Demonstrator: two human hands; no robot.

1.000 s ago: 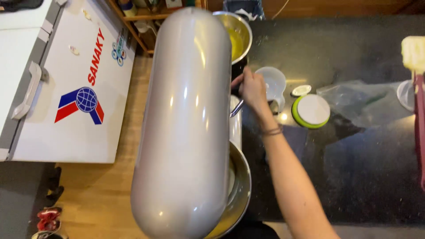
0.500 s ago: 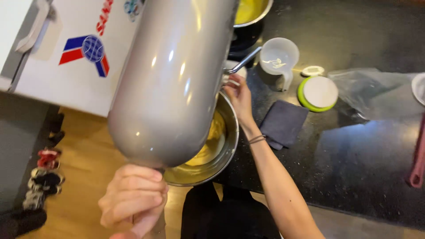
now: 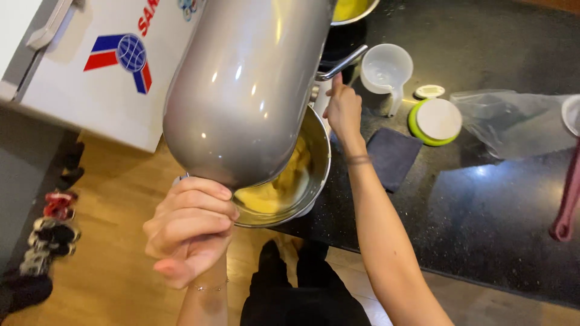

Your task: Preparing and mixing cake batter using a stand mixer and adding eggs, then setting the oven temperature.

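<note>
At lower left, the mixer head is gripped by the closed left hand; at centre, the mixer's lever is touched by the right hand, fingers loosely curled, beside the steel bowl.

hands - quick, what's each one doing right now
Left hand: closed, gripping the front end of the grey mixer head.
Right hand: fingers on the metal lever at the mixer's side; grip cannot be told.

The large grey rounded stand mixer head hides most of the steel mixing bowl of yellow batter, and a pink utensil handle runs off the right edge.
</note>
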